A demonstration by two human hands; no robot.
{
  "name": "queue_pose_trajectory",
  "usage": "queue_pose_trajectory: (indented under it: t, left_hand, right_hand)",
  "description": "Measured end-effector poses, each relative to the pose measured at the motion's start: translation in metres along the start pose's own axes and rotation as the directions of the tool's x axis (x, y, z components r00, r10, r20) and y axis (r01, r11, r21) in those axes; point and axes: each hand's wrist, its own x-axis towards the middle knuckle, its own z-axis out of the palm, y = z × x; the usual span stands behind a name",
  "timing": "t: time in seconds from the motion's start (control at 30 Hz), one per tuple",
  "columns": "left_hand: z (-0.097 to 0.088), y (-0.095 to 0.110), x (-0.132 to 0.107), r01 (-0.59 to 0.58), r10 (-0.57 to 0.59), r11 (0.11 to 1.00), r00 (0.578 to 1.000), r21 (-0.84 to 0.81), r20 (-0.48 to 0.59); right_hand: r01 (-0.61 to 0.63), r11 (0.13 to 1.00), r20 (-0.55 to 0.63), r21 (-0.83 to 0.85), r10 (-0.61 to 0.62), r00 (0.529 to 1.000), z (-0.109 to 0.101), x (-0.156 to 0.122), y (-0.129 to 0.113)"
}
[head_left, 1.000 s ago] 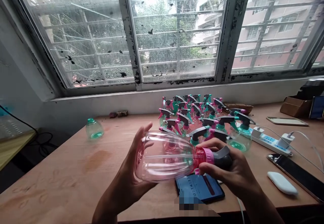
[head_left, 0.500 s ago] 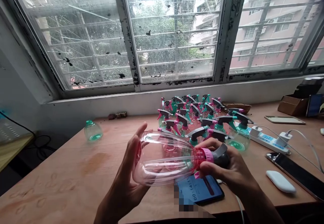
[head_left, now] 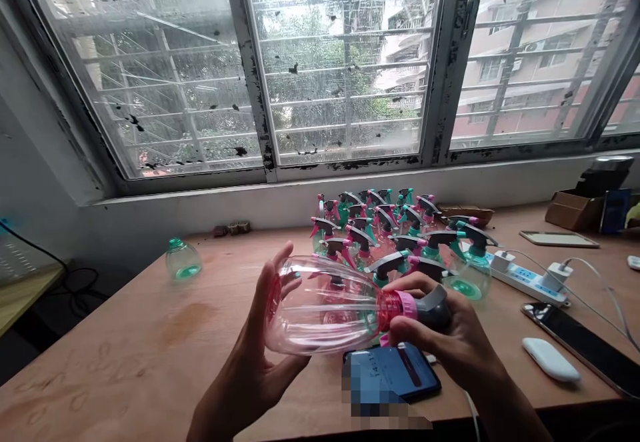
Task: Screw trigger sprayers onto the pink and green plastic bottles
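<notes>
A clear pink spray bottle [head_left: 320, 325] lies sideways in the air between my hands, above the table's front. My left hand [head_left: 253, 355] cups its base, thumb below and fingers round the far side, partly visible through the plastic. My right hand [head_left: 463, 339] is closed round the grey spray head [head_left: 433, 312], with thumb and fingers at the pink collar [head_left: 407, 305] on the bottle's neck. The collar sits against the neck; how tightly, I cannot tell. Behind the bottle stand several green and pink spray bottles [head_left: 385, 219] in a cluster.
A green bottle without a spray head [head_left: 183, 262] stands at the left. Below my hands lies a lit phone [head_left: 400, 375]. Rightward are a white power strip [head_left: 530, 277] with cables, a dark phone [head_left: 585, 345], a white case [head_left: 551, 360] and a cardboard box [head_left: 573, 209]. Windows rise behind the table.
The pink bottle has turned and tilted slightly in my hands, and the left fingers now show more through it. Both hands keep their hold. The view has shifted a little.
</notes>
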Motion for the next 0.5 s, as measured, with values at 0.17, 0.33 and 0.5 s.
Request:
queue_pose_trajectory:
  t: [0.17, 0.33, 0.5]
  left_hand:
    - [0.001, 0.004, -0.003, 0.084, -0.084, 0.996, 0.996, 0.012, -0.004]
    - [-0.002, 0.002, -0.002, 0.057, -0.057, 0.998, 0.997, -0.001, -0.043]
    - [-0.001, 0.0, -0.002, 0.023, -0.022, 0.999, 1.0, 0.045, -0.012]
  right_hand:
    - [0.124, 0.987, 0.071, -0.102, -0.117, 0.991, -0.008, 0.002, 0.001]
    - [-0.005, 1.0, -0.005, 0.025, 0.005, 1.0, 0.0, 0.0, -0.001]
    - [-0.027, 0.999, -0.007, 0.045, 0.027, 1.0, 0.003, -0.001, -0.002]
